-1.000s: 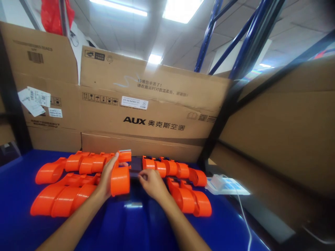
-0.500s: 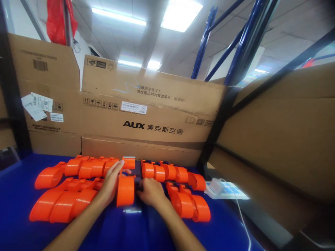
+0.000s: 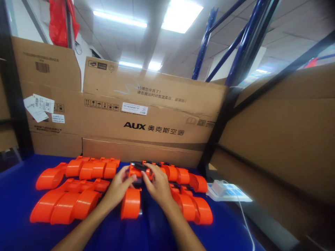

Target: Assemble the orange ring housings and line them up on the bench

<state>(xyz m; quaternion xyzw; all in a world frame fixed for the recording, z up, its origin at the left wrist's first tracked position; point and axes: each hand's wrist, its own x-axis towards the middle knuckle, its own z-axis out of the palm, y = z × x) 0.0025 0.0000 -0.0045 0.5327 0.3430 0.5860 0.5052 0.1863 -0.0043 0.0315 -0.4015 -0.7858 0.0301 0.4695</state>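
On the table (image 3: 15, 230) we see plastic parts in two rows, one far and one near. At the left lie a far group (image 3: 78, 169) and, just before it, a near group (image 3: 65, 202). At the right lie a far group (image 3: 180, 176) and a near group (image 3: 192, 208). Between them, one single part (image 3: 131, 207) sits at centre, with our left hand (image 3: 119, 186) and right hand (image 3: 158, 184) just behind it. Behind all stand cardboard boxes (image 3: 146, 118). At the far right lies a charger (image 3: 218, 187) on a pad (image 3: 235, 195).

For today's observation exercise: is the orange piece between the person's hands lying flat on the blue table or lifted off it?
Lying flat: the orange piece rests on the blue table.
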